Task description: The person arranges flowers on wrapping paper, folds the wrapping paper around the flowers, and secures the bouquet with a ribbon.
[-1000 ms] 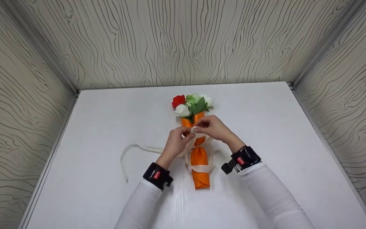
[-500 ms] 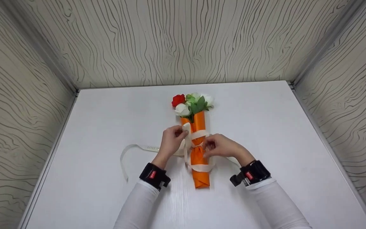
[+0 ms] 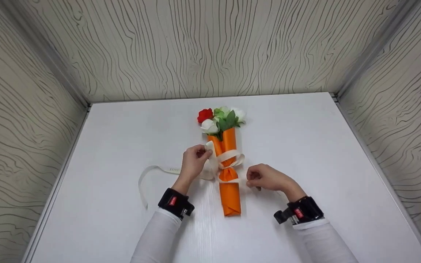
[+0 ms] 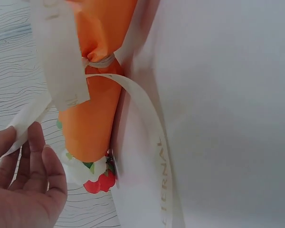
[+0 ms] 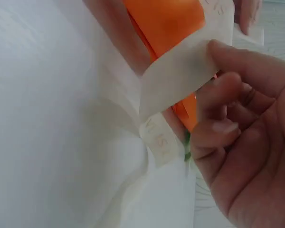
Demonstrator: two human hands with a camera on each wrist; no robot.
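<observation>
An orange-wrapped bouquet (image 3: 230, 199) lies on the white table, its red flower (image 3: 205, 114) and pale flowers (image 3: 209, 126) toward the back. A cream printed ribbon (image 4: 149, 109) is tied round its gathered middle. Left of the wrap, my left hand (image 3: 193, 163) pinches a raised part of the ribbon between thumb and fingers. On the other side, my right hand (image 3: 270, 179) pinches another stretch of ribbon (image 5: 180, 71), which crosses over the wrap. Loose ribbon loops stand above the knot (image 4: 102, 61).
A free ribbon tail (image 3: 143, 186) curls on the table (image 3: 115, 226) at the left. Another length trails under my right hand. Wood-patterned panels (image 3: 210, 51) enclose the back and sides. Both wrists wear black straps (image 3: 175, 202).
My right hand has left the spot beside the left hand, moved right and toward the front, and now draws ribbon out sideways. The left hand shifted slightly left, still pinching ribbon.
</observation>
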